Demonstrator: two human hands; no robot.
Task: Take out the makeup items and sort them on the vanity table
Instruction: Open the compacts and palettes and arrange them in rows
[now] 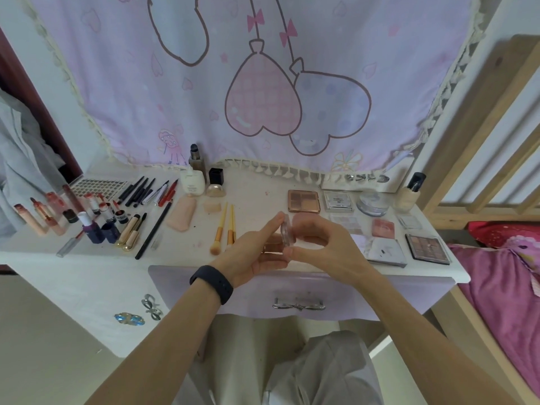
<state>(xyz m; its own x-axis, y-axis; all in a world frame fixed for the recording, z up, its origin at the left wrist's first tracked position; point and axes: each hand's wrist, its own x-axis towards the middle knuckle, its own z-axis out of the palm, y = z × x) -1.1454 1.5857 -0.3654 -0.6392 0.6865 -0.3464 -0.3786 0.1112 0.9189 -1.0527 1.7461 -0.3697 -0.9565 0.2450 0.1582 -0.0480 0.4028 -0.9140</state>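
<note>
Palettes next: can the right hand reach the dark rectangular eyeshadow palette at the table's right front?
Probably, once freed: the dark rectangular eyeshadow palette lies uncovered, but the right hand pinches a small clear round jar.

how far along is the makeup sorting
Mostly done: lipsticks sit grouped on the left, pencils beside them, brushes in the middle, palettes on the right. In hand: left hand and right hand pinch a small clear jar. Remaining: setting that jar down; the drawer is closed, so whether more remains inside is hidden.
</note>
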